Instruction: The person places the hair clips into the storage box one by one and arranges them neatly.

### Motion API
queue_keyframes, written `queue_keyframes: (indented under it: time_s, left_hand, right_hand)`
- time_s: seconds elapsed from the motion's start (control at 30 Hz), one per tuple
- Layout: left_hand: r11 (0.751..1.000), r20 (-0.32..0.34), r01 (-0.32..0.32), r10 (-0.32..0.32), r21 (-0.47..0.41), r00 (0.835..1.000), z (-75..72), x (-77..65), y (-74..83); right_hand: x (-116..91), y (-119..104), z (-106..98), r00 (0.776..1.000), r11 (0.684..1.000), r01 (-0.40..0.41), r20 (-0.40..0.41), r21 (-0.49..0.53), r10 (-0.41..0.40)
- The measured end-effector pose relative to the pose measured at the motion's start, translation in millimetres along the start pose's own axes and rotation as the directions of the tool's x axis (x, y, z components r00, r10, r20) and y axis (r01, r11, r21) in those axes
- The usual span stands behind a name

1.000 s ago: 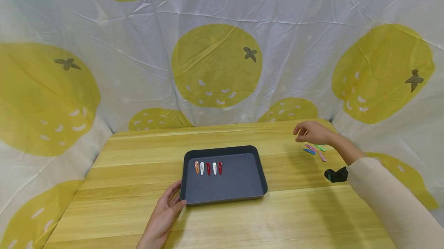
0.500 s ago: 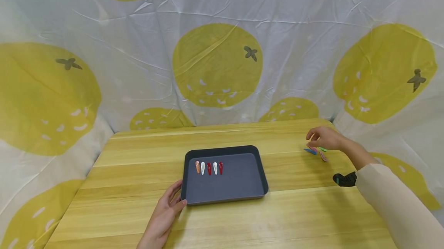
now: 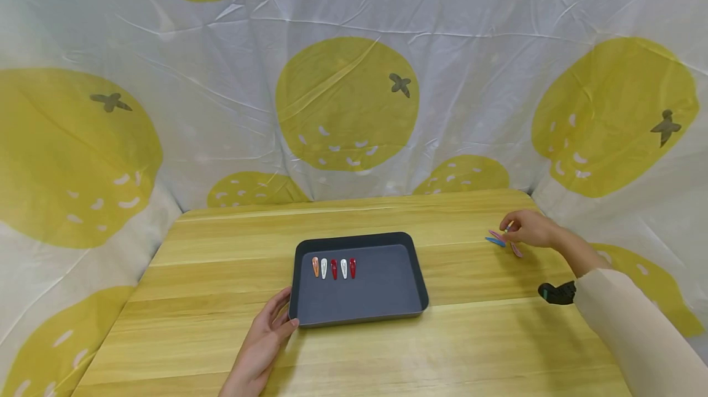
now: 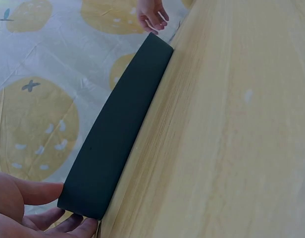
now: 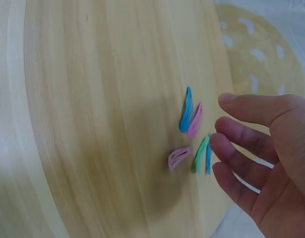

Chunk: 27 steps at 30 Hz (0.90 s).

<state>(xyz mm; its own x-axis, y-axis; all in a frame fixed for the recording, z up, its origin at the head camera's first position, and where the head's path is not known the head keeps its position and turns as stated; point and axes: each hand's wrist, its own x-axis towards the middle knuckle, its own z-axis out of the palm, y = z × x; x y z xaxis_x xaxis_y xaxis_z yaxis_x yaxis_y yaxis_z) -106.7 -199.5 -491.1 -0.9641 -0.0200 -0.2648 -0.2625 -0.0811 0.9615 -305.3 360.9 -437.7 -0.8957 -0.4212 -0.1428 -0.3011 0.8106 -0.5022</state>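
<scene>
My left hand [image 3: 259, 341] holds the dark grey tray [image 3: 381, 286] at its near left corner, thumb on the front side and fingers round the left. Inside the tray, snap hair clips stand in a row: an orange hair clip [image 3: 316, 267], then white and red ones alternating. At the table's right, my right hand [image 3: 530, 229] hovers over loose hair clips, thumb and fingers apart in the right wrist view. Below it lie a blue clip [image 5: 186, 111], a pink clip [image 5: 195, 121], a dusty pink clip [image 5: 179, 156], a green clip [image 5: 201, 153] and another blue clip [image 5: 208, 158].
The wooden table [image 3: 193, 298] bears the tray near its middle. Behind and beside it hangs a white cloth [image 3: 221, 108] with yellow fruit prints. A black device [image 3: 557, 292] sits at the right sleeve's cuff.
My right hand has moved right and down, closer over the loose clips, covering the green one in the head view. The left hand and the tray have stayed put.
</scene>
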Motion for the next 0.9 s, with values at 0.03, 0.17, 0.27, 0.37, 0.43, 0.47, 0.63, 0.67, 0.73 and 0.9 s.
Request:
queue_keyframes:
  time_s: [0.03, 0.17, 0.27, 0.37, 0.43, 0.47, 0.63, 0.67, 0.73, 0.9]
  left_hand:
    - [1.0, 0.002, -0.003, 0.003, 0.0, 1.0, -0.3, 0.1, -0.5]
    - [1.0, 0.008, -0.013, 0.013, 0.001, 1.0, -1.3, 0.6, -2.0]
    - [1.0, 0.012, -0.018, 0.018, -0.001, 1.0, -1.4, 0.3, -1.8]
    - [1.0, 0.013, -0.018, 0.018, -0.002, 1.0, -1.3, 0.1, -0.8]
    - [1.0, 0.011, -0.013, 0.013, 0.002, 1.0, -1.2, 0.1, 0.0]
    - [1.0, 0.01, -0.01, 0.01, 0.003, 1.0, -0.9, 0.0, 0.4]
    - [1.0, 0.004, 0.003, -0.003, -0.003, 1.0, 0.4, 0.2, 1.1]
    - [1.0, 0.007, 0.001, -0.001, -0.001, 1.0, 0.0, 0.1, 1.2]
    - [1.0, 0.006, 0.001, -0.001, -0.002, 1.0, 0.0, -0.1, 1.5]
    - [1.0, 0.003, -0.001, 0.001, 0.002, 1.0, -0.5, 0.1, 0.9]
  right_hand:
    - [-1, 2, 0, 1.0, 1.0, -0.004, 0.003, 0.007, 0.004]
    - [-6, 9, 1, 1.0, 1.0, -0.027, 0.002, 0.013, 0.027]
    - [-11, 13, 1, 0.999, 0.999, -0.042, 0.004, 0.028, 0.042]
    - [-14, 18, 2, 0.998, 0.997, -0.061, 0.005, 0.039, 0.061]
    - [-17, 23, 4, 0.997, 0.996, -0.078, 0.009, 0.047, 0.078]
    - [-18, 25, 5, 0.996, 0.995, -0.084, 0.008, 0.045, 0.084]
    - [-22, 36, 10, 0.995, 0.994, -0.1, -0.001, 0.034, 0.1]
    - [-23, 38, 11, 0.995, 0.994, -0.101, -0.007, 0.031, 0.101]
    - [-24, 40, 13, 0.994, 0.994, -0.108, -0.019, 0.015, 0.108]
    - [-23, 43, 18, 0.993, 0.993, -0.113, -0.039, -0.016, 0.113]
